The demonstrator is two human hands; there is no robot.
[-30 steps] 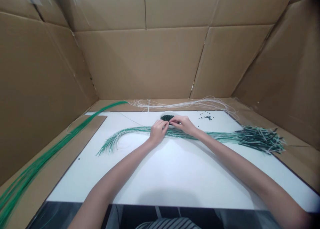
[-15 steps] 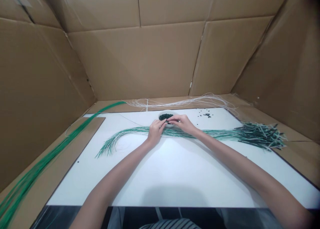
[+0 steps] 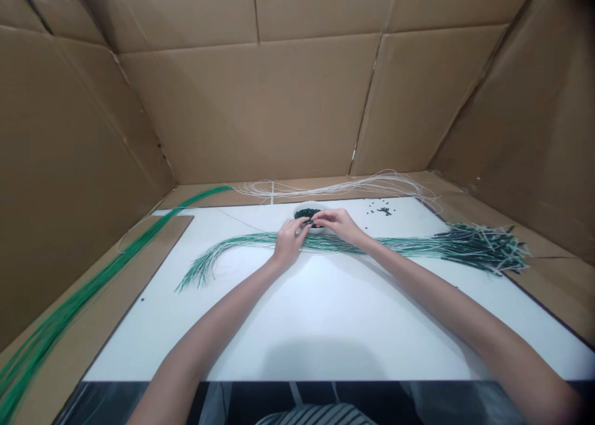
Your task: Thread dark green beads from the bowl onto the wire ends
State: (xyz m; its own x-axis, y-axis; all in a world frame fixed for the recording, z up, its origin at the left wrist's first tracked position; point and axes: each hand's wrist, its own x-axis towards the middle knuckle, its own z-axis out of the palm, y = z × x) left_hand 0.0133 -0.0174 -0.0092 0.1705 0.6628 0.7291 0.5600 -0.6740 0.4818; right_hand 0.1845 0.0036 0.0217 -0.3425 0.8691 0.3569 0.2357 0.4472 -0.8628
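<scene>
A white bowl point(image 3: 304, 207) of small dark green pieces point(image 3: 304, 214) stands near the back of the white board. At its front edge my left hand point(image 3: 289, 239) has thumb and fingers pinched together. My right hand point(image 3: 341, 224) pinches close beside it, fingertips nearly meeting over the bowl. What the fingertips hold is too small to make out; a thin wire point(image 3: 242, 220) runs toward my left hand from the upper left. Under both hands and forearms lies a long bundle of green and white strands point(image 3: 400, 246), with dark pieces on its right end point(image 3: 483, 248).
Loose dark bits point(image 3: 385, 210) lie right of the bowl on the white board point(image 3: 297, 313). A green strand bundle point(image 3: 116, 264) crosses the left side. White wires point(image 3: 325, 189) lie behind. Cardboard walls point(image 3: 279, 103) enclose the back and sides.
The view has shifted slightly. Both hands stay over the bowl, still pinched, with only small changes at the fingertips.
</scene>
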